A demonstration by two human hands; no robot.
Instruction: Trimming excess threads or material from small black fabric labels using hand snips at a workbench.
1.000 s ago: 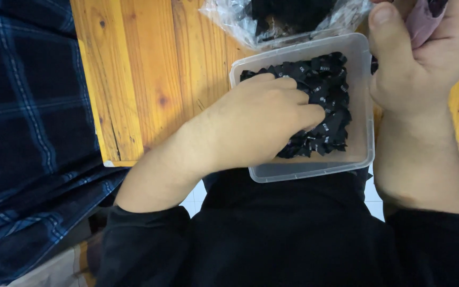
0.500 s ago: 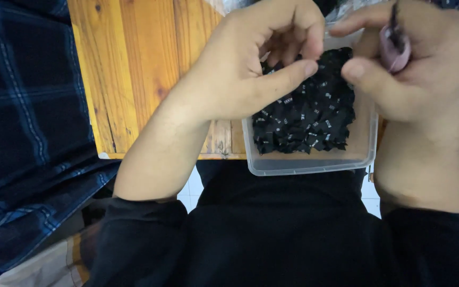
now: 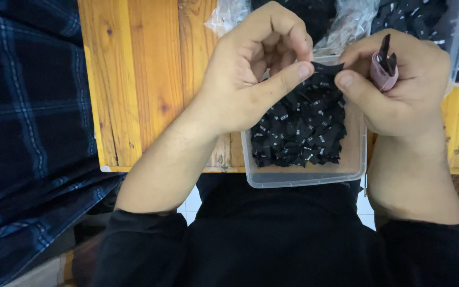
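Above clear tub of black labels, left hand and right hand fingers pinching one label between them.

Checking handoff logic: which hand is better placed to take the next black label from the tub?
Left, probably. The left hand has free fingers over the clear tub, pinching one black label with the right hand, which also grips a pink band of tucked labels.
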